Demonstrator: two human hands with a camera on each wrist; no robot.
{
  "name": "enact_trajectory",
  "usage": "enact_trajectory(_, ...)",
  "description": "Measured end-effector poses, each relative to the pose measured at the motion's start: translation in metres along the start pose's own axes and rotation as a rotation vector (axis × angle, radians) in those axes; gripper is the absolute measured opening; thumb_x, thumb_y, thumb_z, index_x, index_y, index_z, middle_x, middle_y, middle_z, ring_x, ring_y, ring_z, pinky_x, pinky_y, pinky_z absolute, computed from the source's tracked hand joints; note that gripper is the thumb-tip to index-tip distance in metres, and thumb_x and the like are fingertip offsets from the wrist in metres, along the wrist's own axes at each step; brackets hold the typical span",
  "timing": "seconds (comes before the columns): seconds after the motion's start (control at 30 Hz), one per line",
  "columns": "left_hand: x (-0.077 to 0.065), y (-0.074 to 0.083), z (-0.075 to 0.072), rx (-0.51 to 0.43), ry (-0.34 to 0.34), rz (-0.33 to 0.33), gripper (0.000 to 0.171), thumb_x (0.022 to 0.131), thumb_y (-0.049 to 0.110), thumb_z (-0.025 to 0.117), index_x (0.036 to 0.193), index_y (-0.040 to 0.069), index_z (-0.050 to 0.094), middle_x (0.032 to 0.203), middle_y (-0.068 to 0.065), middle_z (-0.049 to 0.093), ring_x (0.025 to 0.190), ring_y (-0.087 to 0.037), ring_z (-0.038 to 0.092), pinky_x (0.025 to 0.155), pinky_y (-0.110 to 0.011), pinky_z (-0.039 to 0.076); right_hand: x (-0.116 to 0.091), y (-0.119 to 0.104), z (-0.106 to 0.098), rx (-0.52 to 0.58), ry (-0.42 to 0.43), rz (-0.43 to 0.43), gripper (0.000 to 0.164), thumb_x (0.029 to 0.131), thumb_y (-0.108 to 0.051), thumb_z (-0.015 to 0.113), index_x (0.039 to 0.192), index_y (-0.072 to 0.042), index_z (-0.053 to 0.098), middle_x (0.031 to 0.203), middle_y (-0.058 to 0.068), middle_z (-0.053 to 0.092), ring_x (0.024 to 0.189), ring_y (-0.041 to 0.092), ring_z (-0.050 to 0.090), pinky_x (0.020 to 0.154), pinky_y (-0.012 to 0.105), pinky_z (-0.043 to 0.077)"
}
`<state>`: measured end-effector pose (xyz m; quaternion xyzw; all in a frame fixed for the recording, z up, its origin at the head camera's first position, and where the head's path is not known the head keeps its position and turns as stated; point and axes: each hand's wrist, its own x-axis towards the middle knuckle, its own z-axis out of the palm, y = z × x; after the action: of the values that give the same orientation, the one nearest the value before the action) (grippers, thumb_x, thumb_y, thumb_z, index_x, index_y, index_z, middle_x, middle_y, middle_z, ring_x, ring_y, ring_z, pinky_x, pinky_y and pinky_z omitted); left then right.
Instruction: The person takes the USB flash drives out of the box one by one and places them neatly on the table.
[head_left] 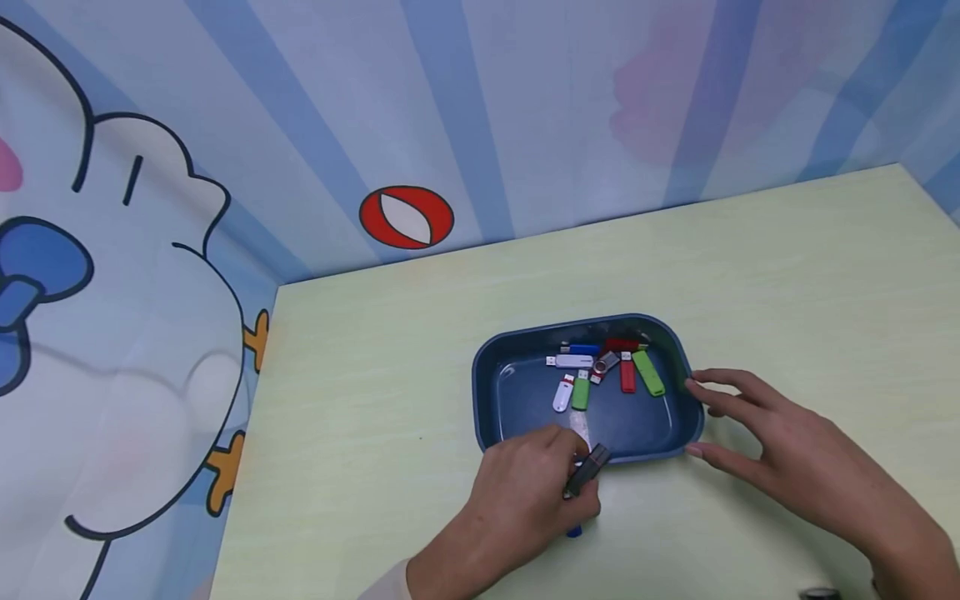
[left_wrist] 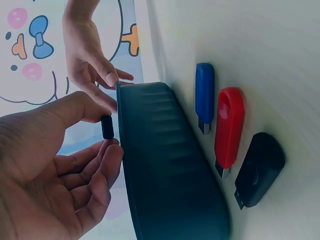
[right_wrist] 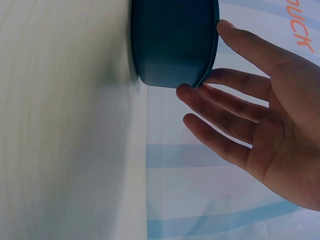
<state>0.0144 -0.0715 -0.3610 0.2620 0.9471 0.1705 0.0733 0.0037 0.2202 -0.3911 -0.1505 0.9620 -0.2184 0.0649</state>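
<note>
My left hand (head_left: 517, 487) pinches a black USB flash drive (head_left: 587, 472) between thumb and fingertips, at the near rim of a dark blue tray (head_left: 637, 423). Inside the tray lie several flash drives: white (head_left: 574, 362), blue (head_left: 583, 349), red (head_left: 627, 377) and green (head_left: 648, 373) ones among them. My right hand (head_left: 795, 458) touches the tray's right end with fingertips and thumb, its fingers spread and relaxed. On the table before the tray, the left wrist view shows a blue flash drive (left_wrist: 204, 92), a red one (left_wrist: 230, 132) and a black one (left_wrist: 260, 170).
The pale table (head_left: 360, 400) meets a wall panel (head_left: 540, 108) with blue stripes behind the tray. A cartoon bird (head_left: 150, 350) covers the panel at left. The tip of a dark object (head_left: 819, 593) shows at the bottom right edge.
</note>
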Motion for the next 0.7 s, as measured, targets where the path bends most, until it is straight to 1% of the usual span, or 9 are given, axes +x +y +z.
enact_trajectory(0.07, -0.001, 0.0, 0.001, 0.001, 0.004, 0.004, 0.02, 0.091, 0.03, 0.082, 0.1, 0.014, 0.074, 0.075, 0.01, 0.058, 0.058, 0.002, 0.044, 0.049, -0.013, 0.033, 0.0, 0.0, 0.0, -0.002, 0.002, -0.001, 0.066, 0.091, -0.045, 0.083, 0.146, -0.013, 0.065, 0.154, 0.011, 0.05, 0.11, 0.029, 0.073, 0.081, 0.053, 0.063)
enact_trajectory(0.27, -0.004, 0.003, 0.003, -0.017, -0.022, 0.004, 0.021, 0.092, 0.03, 0.081, 0.103, 0.014, 0.075, 0.076, 0.01, 0.059, 0.06, 0.002, 0.045, 0.051, -0.013, 0.035, -0.001, 0.0, 0.001, 0.001, -0.003, 0.004, 0.066, 0.091, -0.046, 0.083, 0.146, -0.013, 0.065, 0.154, 0.012, 0.051, 0.11, 0.03, 0.073, 0.082, 0.053, 0.063)
enact_trajectory(0.47, -0.008, 0.005, 0.003, -0.021, -0.024, 0.027, 0.022, 0.094, 0.032, 0.079, 0.107, 0.015, 0.073, 0.079, 0.01, 0.062, 0.06, 0.002, 0.045, 0.051, -0.012, 0.034, -0.001, 0.0, -0.001, -0.005, 0.027, -0.015, 0.066, 0.09, -0.044, 0.084, 0.146, -0.013, 0.065, 0.154, 0.011, 0.051, 0.11, 0.029, 0.073, 0.08, 0.052, 0.063)
enact_trajectory(0.6, -0.011, 0.007, 0.001, -0.034, -0.051, 0.025, 0.023, 0.094, 0.032, 0.079, 0.108, 0.015, 0.074, 0.081, 0.01, 0.065, 0.062, 0.002, 0.046, 0.052, -0.011, 0.036, -0.002, 0.0, 0.0, 0.002, 0.022, -0.007, 0.066, 0.09, -0.045, 0.084, 0.145, -0.013, 0.066, 0.154, 0.012, 0.051, 0.111, 0.03, 0.073, 0.08, 0.052, 0.063)
enact_trajectory(0.7, -0.013, 0.008, 0.001, -0.058, -0.094, 0.013, 0.023, 0.094, 0.032, 0.079, 0.11, 0.015, 0.074, 0.083, 0.011, 0.066, 0.063, 0.003, 0.047, 0.053, -0.011, 0.037, -0.002, 0.0, 0.0, 0.003, 0.023, -0.008, 0.067, 0.09, -0.045, 0.084, 0.145, -0.013, 0.066, 0.154, 0.012, 0.052, 0.111, 0.031, 0.073, 0.08, 0.053, 0.063)
